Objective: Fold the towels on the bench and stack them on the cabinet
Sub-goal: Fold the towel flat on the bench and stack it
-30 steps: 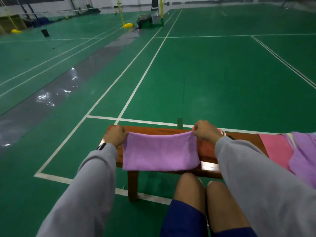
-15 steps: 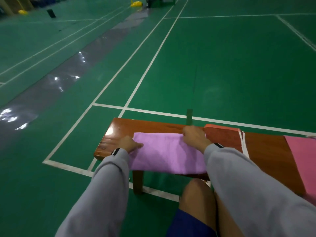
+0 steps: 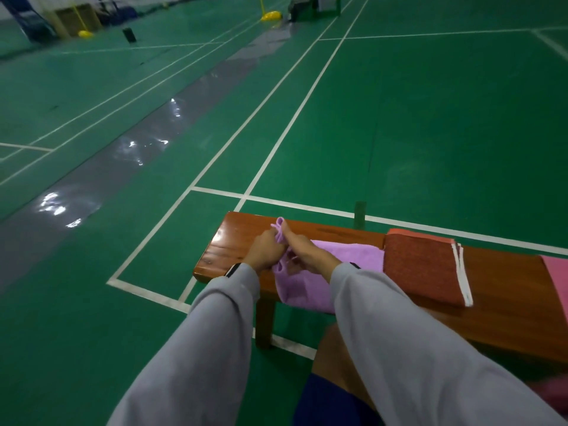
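Note:
A purple towel [image 3: 353, 256] lies folded on the left part of the brown wooden bench [image 3: 233, 238] and hangs over its near edge. My left hand [image 3: 264, 250] and my right hand [image 3: 307, 252] meet at the towel's left end, and both pinch its bunched corner, which sticks up between them. A folded rust-red towel [image 3: 421, 265] with white edge stripes lies just right of the purple one. The edge of a pink towel [image 3: 558, 281] shows at the bench's far right. No cabinet is in view.
The bench stands on a green court floor with white lines [image 3: 276, 201]. My bare knee [image 3: 329, 348] is against the bench's near side. Yellow cones [image 3: 270, 16], a dark box and other gear stand far off at the back.
Both hands were spread at the towel's far corners; my right hand has since come left to my left hand, gathering the towel's left end. The view has swung left and down.

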